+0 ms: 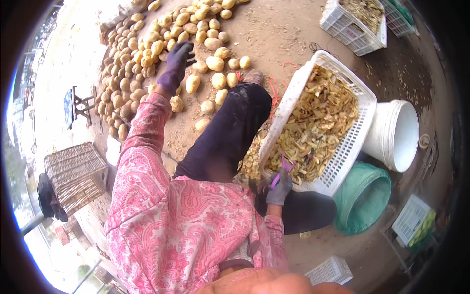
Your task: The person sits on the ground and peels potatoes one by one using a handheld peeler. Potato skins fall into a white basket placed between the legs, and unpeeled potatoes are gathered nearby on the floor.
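Observation:
My left hand (177, 62), in a dark purple work glove, is stretched out over the near side of a potato pile (128, 62). Its fingers are apart with nothing visible between them, close beside a potato (200, 67) on the ground. In my right hand (279, 189), gloved in grey, is a purple Y-shaped peeler (288, 165). The peeler's head points over the near end of a white plastic crate (281, 117), which is heaped with brown and yellow peelings (319, 117). Several loose potatoes (218, 81) lie between the pile and my bent knee.
Right of the crate, a white bucket (389, 136) lies tipped beside a green mesh-covered container (363, 198). Another white crate (354, 29) of peelings stands at upper right. An upturned slatted crate (75, 165) sits at left. Red strings (273, 92) trail near my foot.

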Demonstrator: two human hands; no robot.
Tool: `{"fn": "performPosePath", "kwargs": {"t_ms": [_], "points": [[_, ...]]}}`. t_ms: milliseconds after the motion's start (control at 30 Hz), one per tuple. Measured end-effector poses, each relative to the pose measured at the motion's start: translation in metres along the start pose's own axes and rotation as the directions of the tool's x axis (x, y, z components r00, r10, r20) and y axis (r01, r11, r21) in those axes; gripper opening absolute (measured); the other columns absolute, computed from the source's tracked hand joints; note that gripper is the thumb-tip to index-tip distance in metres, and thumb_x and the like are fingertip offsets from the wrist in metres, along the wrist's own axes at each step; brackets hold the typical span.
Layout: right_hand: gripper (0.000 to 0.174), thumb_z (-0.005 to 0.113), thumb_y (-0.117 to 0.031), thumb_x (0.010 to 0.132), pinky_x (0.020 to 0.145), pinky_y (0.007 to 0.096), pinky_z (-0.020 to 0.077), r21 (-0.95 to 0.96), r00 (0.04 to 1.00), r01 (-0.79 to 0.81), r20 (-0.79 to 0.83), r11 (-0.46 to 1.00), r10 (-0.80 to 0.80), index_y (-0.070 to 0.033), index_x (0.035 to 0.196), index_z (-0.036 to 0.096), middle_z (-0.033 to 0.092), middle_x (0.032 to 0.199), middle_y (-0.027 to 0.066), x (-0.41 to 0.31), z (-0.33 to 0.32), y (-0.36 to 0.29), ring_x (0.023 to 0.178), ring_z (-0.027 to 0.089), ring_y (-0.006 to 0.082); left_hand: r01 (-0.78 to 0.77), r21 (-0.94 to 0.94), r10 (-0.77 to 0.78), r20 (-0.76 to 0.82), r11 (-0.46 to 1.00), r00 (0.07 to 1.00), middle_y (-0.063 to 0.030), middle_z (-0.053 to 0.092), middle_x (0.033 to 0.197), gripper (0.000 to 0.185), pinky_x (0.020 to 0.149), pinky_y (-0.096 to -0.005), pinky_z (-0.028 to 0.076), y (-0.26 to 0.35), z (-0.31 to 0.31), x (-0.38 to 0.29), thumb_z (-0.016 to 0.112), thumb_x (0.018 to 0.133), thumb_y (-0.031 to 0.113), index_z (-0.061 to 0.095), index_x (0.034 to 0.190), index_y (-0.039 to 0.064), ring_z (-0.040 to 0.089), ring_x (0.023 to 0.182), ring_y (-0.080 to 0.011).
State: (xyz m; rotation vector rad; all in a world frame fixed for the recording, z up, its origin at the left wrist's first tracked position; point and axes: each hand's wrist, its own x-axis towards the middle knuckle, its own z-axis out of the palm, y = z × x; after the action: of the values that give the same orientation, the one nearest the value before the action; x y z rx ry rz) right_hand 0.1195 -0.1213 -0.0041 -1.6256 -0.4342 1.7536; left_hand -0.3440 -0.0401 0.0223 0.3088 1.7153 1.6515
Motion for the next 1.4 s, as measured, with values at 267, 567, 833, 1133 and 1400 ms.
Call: {"fn": "performPosePath", "kwargs": {"t_ms": [267,567,833,1133,1400], "points": [[0.026,0.056,-0.035,0.088,0.031,0.0193,0.0284,-0.222,0.971,-0.096,-0.235,0.97,0.042,-0.01,0.081,0.052,0.044,0.056,-0.0017,0.002,0.01,-0.009,0.04,0.039,0.007,0.176,0.731,-0.205,-0.05,0.659,0.977,-0.0206,0.06,0.11,0.061,0.089,-0.0316,0.045,-0.202,-0.045,0.003,0.068,0.073,0.038,0.054,0.118,-0.001,0.06,0.1,-0.0267],[0.024,0.055,-0.033,0.088,0.033,0.0221,0.0329,-0.762,0.951,0.164,-0.046,0.626,-0.305,-0.01,0.085,0.053,0.046,0.058,-0.0002,0.018,-0.047,0.037,0.04,0.042,0.0095,0.339,0.653,-0.189,-0.291,0.677,0.938,-0.0254,0.055,0.115,0.082,0.094,-0.0398,0.041,-0.245,0.015,0.055,0.071,0.06,0.037,0.042,0.127,0.001,0.052,0.111,-0.0375],[0.025,0.061,-0.033,0.083,0.034,0.0263,0.0372,-0.655,0.951,0.269,0.066,0.706,-0.301,-0.01,0.084,0.052,0.051,0.058,0.0035,0.054,-0.091,0.072,0.04,0.047,0.0143,0.494,-0.533,-0.302,0.41,0.687,0.861,-0.0084,0.051,0.111,0.032,0.084,-0.0393,0.048,-0.221,0.009,0.039,0.058,0.085,0.024,0.052,0.113,0.01,0.051,0.103,-0.0237],[0.03,0.058,-0.037,0.085,0.057,0.0346,0.0464,-0.782,0.93,0.342,0.203,0.521,-0.306,-0.008,0.092,0.059,0.062,0.074,0.0135,0.011,-0.001,0.0,0.066,0.061,0.0263,0.692,-0.481,-0.187,0.732,0.539,0.655,-0.0153,0.052,0.111,0.057,0.092,-0.0492,0.044,0.024,0.148,-0.026,0.063,0.077,0.038,0.043,0.119,0.005,0.051,0.104,-0.0332],[0.029,0.053,-0.034,0.087,0.07,0.0455,0.0464,-0.923,0.854,0.376,0.313,0.079,-0.416,-0.009,0.101,0.059,0.063,0.088,0.0182,-0.003,-0.028,-0.018,0.08,0.06,0.037,0.685,0.002,-0.293,0.905,0.728,0.309,-0.0139,0.058,0.106,0.05,0.084,-0.0511,0.048,0.045,0.24,-0.141,0.063,0.079,0.036,0.05,0.115,0.004,0.058,0.095,-0.0294]]}}
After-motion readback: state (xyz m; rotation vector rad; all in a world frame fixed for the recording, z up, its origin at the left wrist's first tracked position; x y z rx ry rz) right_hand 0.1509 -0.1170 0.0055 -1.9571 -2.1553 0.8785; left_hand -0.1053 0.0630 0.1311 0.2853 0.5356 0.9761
